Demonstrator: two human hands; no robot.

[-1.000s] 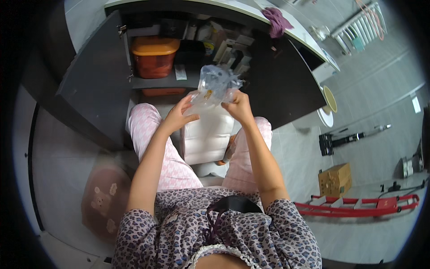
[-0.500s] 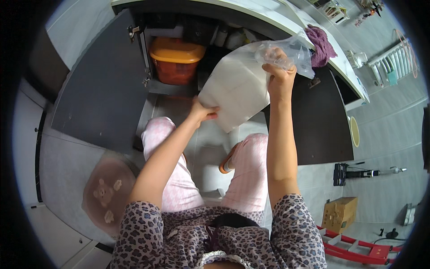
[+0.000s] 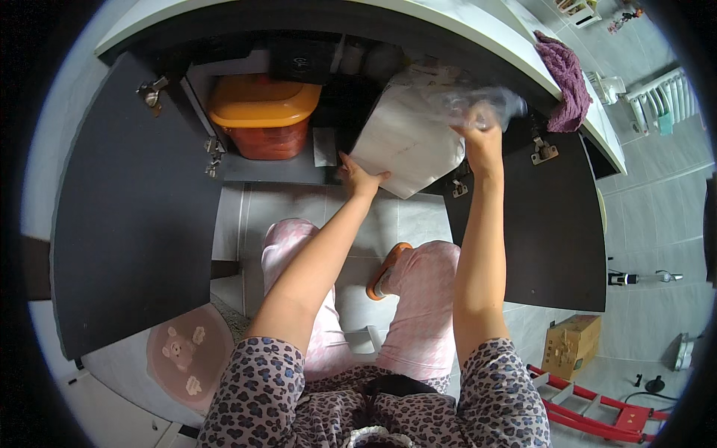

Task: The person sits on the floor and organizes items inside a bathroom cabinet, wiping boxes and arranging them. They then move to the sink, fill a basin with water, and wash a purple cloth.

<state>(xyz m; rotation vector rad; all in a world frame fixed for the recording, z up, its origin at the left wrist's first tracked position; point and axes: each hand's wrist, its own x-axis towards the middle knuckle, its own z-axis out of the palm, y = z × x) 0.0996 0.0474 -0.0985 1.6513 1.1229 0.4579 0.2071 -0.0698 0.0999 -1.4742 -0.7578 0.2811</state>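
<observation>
A large, pale white bag [image 3: 407, 145] with flat sides leans across the right half of the open cabinet. Crumpled clear plastic [image 3: 509, 103] gathers at its upper right end. My left hand [image 3: 361, 178] grips the bag's lower left edge, the thumb over its front and the other fingers partly hidden. At the upper right, my right hand [image 3: 484, 143] is closed around the clear plastic. What the bag contains cannot be seen. To its left, an orange-lidded tub [image 3: 265, 112] with a reddish body stands on the cabinet floor.
Cabinet doors stand open at the left [image 3: 134, 216] and right [image 3: 549, 224]. A purple cloth [image 3: 562, 82] hangs over the countertop edge [image 3: 478, 45]. Dark items sit deeper inside. A cardboard box [image 3: 571, 346] and red ladder [image 3: 590, 407] are at lower right; a pink mat [image 3: 187, 355] lies lower left.
Both hands have carried the white bag forward, into the cabinet opening. My view has come closer to the cabinet, and the orange-lidded tub shows larger.
</observation>
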